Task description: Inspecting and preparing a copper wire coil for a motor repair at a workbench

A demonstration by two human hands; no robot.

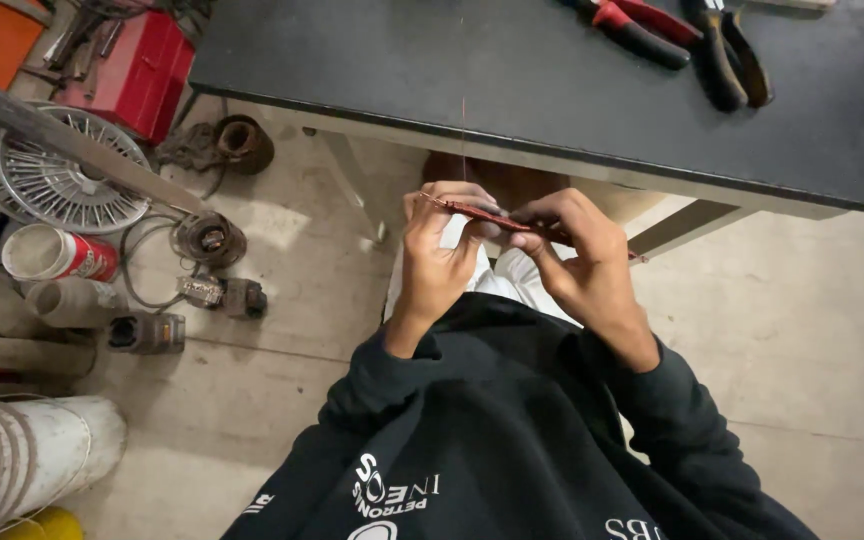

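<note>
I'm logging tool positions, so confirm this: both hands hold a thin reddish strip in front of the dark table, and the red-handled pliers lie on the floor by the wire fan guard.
One thing is wrong: the red-handled pliers lie on the dark table, not on the floor by the wire fan guard. The head view shows this. The rest holds: the left hand and right hand both hold the thin reddish strip in front of the table.
</note>
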